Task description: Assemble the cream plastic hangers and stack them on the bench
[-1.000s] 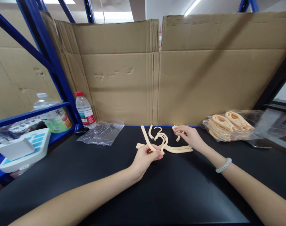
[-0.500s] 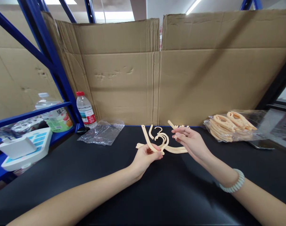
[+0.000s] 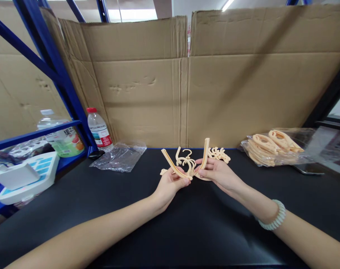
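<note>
My left hand [image 3: 170, 188] is closed on a cream plastic hanger arm [image 3: 169, 160], which slants up to the left with its grooved side showing. A curved hook [image 3: 192, 167] rises by the fingertips at that arm's lower end. In my right hand [image 3: 218, 173] is a second hanger arm [image 3: 206, 151], grooved too and pointing almost straight up. The lower ends of both arms are close together; whether they touch I cannot tell. Just behind my hands, more hanger parts [image 3: 178, 154] lie on the black table [image 3: 170, 231], partly hidden. A pile of small cream pieces [image 3: 218, 154] is past my right hand.
A clear bag of cream hanger parts [image 3: 273, 147] lies at the right, beside a flat dark device [image 3: 309, 170]. At the left are a crumpled clear bag [image 3: 119, 157], a red-capped bottle [image 3: 99, 130] and a blue rack [image 3: 63, 87]. Cardboard [image 3: 142, 101] walls the back.
My right hand has moved left and down, bringing its hanger arm upright beside the one in my left hand. The left hand's hanger arm has tilted slightly further left.
</note>
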The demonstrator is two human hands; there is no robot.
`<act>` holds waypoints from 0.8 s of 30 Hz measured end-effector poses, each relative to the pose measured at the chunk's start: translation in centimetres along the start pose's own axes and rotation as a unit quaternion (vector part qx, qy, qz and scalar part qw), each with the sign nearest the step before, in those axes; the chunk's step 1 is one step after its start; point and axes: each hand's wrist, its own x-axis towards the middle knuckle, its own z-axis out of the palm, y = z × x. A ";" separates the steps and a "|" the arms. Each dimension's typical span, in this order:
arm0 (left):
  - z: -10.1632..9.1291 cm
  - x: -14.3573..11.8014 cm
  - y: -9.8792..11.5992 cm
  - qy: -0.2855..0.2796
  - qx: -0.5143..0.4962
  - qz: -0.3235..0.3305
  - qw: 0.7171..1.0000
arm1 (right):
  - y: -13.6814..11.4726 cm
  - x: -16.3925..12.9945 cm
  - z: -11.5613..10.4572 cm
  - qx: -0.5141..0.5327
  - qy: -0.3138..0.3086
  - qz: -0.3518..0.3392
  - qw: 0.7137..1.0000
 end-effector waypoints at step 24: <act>0.2 0.0 -0.3 -0.027 0.091 0.035 0.995 | 0.5 0.1 0.4 -0.111 -0.095 -0.077 0.986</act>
